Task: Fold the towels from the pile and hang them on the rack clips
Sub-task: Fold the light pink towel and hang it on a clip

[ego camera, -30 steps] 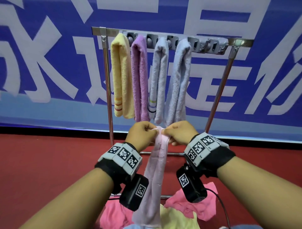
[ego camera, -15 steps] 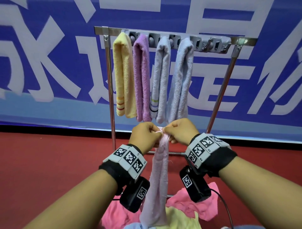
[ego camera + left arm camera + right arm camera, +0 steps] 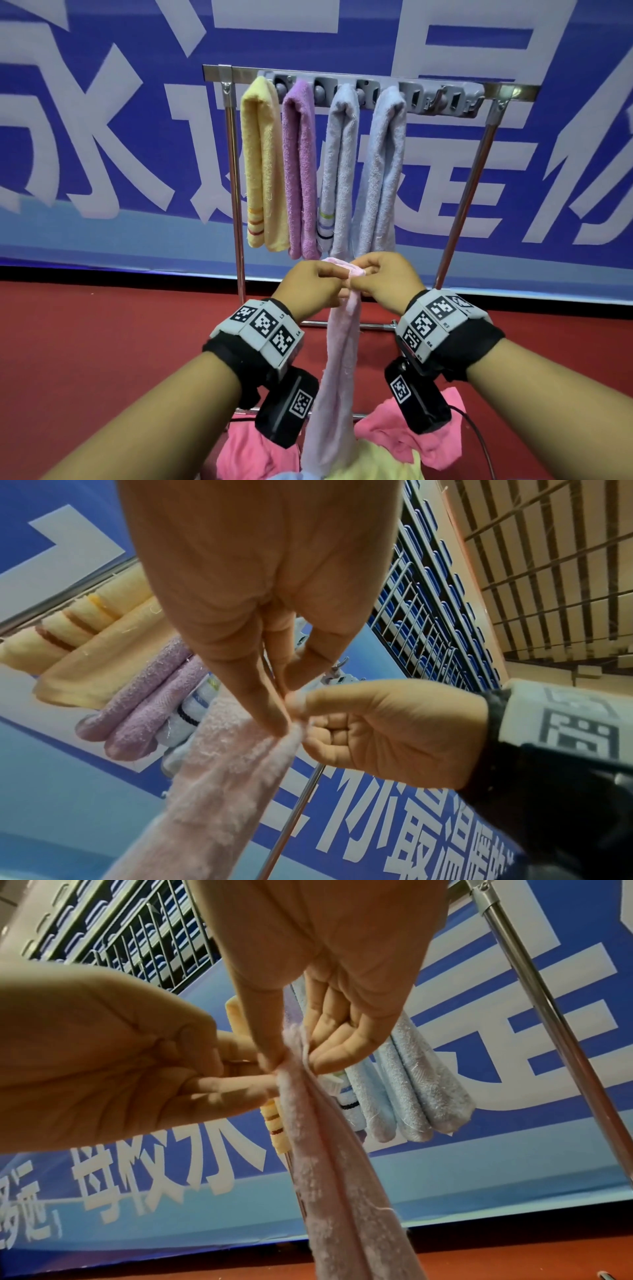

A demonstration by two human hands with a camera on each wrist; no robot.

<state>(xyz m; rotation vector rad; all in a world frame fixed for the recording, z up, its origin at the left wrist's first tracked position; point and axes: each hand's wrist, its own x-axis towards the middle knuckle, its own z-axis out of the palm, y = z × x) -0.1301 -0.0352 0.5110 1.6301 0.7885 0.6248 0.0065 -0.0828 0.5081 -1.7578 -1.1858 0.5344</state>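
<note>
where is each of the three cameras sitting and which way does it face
Head: on the head, facing forward and down at the metal towel rack; both forearms show.
Left wrist: under the left hand, facing up along it.
Right wrist: under the right hand, facing up along it.
Shared: both hands pinching the pale pink terry towel.

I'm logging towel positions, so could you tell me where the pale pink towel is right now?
In the head view the pale pink towel hangs at centre, pinched at its top by the left hand and right hand, just below the rack's hung towels.
</note>
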